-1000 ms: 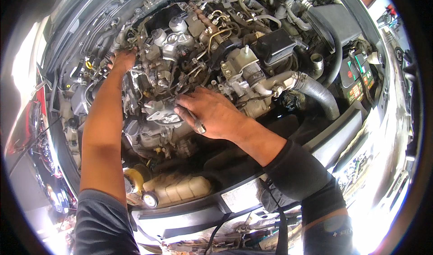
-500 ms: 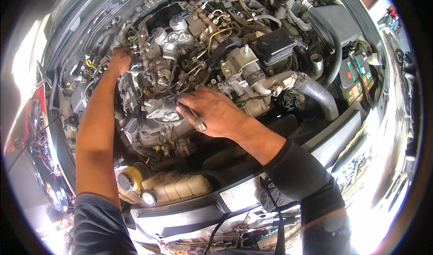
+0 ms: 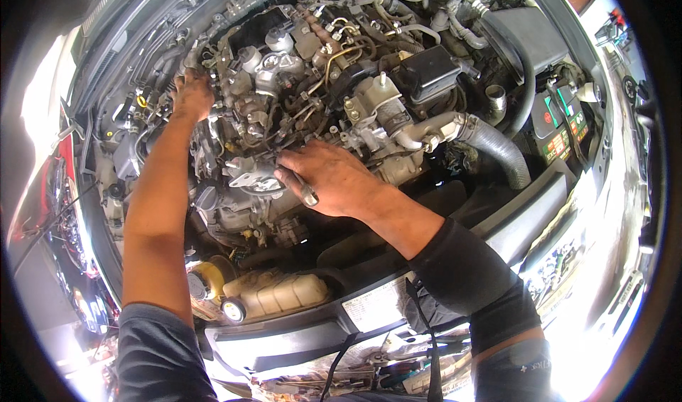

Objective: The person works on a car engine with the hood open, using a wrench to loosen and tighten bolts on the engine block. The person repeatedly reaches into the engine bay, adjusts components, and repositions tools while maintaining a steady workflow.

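An uncovered car engine [image 3: 284, 75] fills the bay under my arms. My left hand [image 3: 192, 98] reaches to its far left side, beside a grey hose [image 3: 192, 60]. Its fingers curl down among the parts there, and whatever they hold is hidden. Close to the front of the engine, my right hand [image 3: 330, 178] is closed around a short, dark metal tool handle [image 3: 305, 191] whose rounded end sticks out by the thumb. The handle's other end is covered by the fingers. A flat silver bracket [image 3: 257, 183] lies just left of this hand.
In front stand a yellowish coolant tank [image 3: 277, 295] and a yellow reservoir with a dark cap [image 3: 202, 281]. To the right are a thick grey hose [image 3: 501, 150], a black box [image 3: 430, 72] and the battery [image 3: 561, 121]. The front crossmember [image 3: 284, 345] edges the bay.
My left hand has shifted slightly, with more of its back and fingers showing now. My right hand stays at nearly the same spot with the handle in it.
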`<action>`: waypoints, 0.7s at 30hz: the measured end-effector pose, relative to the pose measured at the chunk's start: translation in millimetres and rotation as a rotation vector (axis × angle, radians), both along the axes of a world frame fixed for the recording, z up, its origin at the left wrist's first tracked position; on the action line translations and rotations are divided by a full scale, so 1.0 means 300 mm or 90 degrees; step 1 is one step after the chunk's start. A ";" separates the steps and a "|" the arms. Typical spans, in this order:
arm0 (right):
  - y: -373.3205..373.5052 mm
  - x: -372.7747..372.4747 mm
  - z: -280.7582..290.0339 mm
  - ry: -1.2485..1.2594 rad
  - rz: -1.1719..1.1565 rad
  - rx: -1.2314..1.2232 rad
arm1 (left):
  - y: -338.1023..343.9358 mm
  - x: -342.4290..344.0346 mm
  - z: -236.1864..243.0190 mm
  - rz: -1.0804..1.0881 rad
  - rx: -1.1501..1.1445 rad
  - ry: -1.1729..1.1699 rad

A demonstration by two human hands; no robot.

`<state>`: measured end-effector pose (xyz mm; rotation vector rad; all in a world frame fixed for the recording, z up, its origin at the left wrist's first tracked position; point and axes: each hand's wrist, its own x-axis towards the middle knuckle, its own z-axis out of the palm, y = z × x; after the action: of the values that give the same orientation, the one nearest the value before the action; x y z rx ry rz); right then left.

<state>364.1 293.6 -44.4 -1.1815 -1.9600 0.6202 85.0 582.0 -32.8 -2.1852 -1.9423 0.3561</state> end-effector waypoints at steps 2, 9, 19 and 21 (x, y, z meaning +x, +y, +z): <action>-0.001 -0.002 -0.003 -0.009 -0.009 0.001 | -0.011 0.010 0.009 -0.017 -0.003 0.033; 0.001 -0.002 -0.007 0.007 0.006 0.013 | -0.025 0.015 0.023 -0.018 -0.024 0.070; -0.005 -0.001 0.004 0.002 0.002 -0.017 | -0.017 -0.016 -0.014 -0.050 0.032 0.010; -0.005 -0.006 0.008 0.000 -0.005 -0.009 | -0.041 -0.027 -0.006 -0.051 0.058 -0.013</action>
<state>362.3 292.2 -41.9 -1.1967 -1.9529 0.6310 76.9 569.7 -34.6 -2.2094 -1.8365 0.2283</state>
